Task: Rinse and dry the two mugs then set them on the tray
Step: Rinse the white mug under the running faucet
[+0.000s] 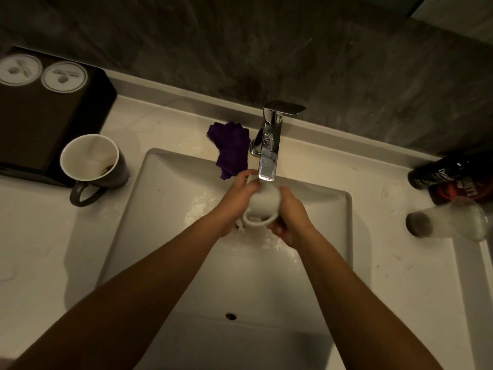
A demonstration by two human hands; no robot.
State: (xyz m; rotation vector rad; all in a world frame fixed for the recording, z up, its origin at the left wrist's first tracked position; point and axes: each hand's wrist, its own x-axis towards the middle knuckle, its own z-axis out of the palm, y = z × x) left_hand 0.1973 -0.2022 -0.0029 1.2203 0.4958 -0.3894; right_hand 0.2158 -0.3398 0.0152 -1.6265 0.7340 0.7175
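Dim warm light; dark marbled wall (pixel 240 49); pale countertop (pixel 40 249).

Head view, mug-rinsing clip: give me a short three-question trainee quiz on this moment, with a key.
1. True or false: the small white ceramic mug is held by both the left hand and the right hand under the chrome faucet, over the white rectangular sink.
2. Where does the dark grey mug with the white interior stand? A) in the sink B) on the counter beside the dark tray C) on the tray
3. Fill in: the crumpled cloth left of the faucet is ____ in colour.

Key: 1 true; 2 B; 3 purple.
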